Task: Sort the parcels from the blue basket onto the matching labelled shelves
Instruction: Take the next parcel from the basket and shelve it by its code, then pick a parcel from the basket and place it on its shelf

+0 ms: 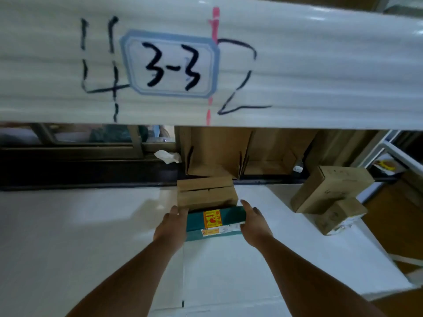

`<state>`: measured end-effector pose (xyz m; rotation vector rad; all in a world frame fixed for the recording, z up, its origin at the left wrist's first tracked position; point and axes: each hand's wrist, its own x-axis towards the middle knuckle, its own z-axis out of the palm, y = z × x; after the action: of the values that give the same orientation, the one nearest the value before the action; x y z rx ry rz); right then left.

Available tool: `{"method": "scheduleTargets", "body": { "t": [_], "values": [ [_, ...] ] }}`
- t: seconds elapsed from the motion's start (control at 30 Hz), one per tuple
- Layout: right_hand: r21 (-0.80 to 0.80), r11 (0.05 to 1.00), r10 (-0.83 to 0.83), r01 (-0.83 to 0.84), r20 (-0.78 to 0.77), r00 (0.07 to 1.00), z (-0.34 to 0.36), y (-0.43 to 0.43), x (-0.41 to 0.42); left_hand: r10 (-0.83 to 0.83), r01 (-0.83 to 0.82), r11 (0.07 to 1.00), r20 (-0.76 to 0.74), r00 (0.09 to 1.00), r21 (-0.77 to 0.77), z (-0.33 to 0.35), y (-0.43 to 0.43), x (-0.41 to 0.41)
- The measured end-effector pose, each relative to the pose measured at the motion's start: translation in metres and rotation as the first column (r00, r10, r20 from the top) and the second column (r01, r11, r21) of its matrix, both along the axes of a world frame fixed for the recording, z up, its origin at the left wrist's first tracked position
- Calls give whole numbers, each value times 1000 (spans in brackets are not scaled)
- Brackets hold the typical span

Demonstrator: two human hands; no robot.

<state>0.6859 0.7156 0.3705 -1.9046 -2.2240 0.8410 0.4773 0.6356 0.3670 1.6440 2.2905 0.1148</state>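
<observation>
Label [170, 64] reading 3-3 overhead, on the shelf edge [320, 72] above. On the white shelf [68, 236] below, our left hand [168, 225] lies flat against the left end of the green parcel [215, 221], fingers extended. The parcel sits mid-shelf, long axis running left to right, its far side touching a brown box [206, 194]. Our right hand [254, 223] presses the right end, fingers straight too. Both hands clamp it between palms, equally near. Two more boxes [329, 202] stand far right. Placement looks nearly done; release by drawing the hands apart.
</observation>
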Motion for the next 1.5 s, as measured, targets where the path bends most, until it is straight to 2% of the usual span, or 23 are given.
{"method": "scheduleTargets", "body": {
  "t": [0.07,0.17,0.23,0.33,0.4,0.47,0.57,0.73,0.87,1.1,1.33,1.4,1.5],
  "values": [
    [-32,999,-5,5,-3,1000,-4,8,-7,0,1,1000,48,999,-10,-3,5,-7],
    [-121,989,95,-85,81,992,-16,8,-12,-73,71,995,-35,997,-67,-8,4,-8],
    [-157,984,96,-82,86,992,-19,5,-14,-91,88,995,-83,992,-47,-9,4,-7],
    [-108,993,62,-48,130,990,-14,1,-16,-116,115,993,-136,984,-15,-6,5,-4],
    [-10,999,31,-30,163,986,-6,-3,-16,-110,109,994,-139,984,-14,-4,5,-1],
    [93,995,21,-32,116,993,2,-3,-15,-78,78,997,-129,989,-2,2,5,4],
    [56,975,211,-217,91,973,14,-1,-16,-45,47,999,-103,994,18,13,4,12],
    [-272,836,512,-477,72,856,23,-8,-25,37,-37,999,-69,997,-3,31,-13,20],
    [-385,709,676,-591,136,724,25,-23,-43,90,-102,974,-70,993,-200,39,-48,23],
    [-323,492,871,-808,174,460,36,-76,-109,306,-332,890,-132,943,-312,41,-122,22],
    [-313,282,951,-907,214,221,38,-164,-167,493,-477,746,-95,865,-465,39,-227,-13],
    [-318,239,960,-918,220,173,37,-192,-183,553,-504,703,-60,831,-501,36,-261,-27],
    [-316,223,963,-922,220,158,31,-235,-208,628,-528,645,-12,779,-552,23,-316,-49]
  ]
}}
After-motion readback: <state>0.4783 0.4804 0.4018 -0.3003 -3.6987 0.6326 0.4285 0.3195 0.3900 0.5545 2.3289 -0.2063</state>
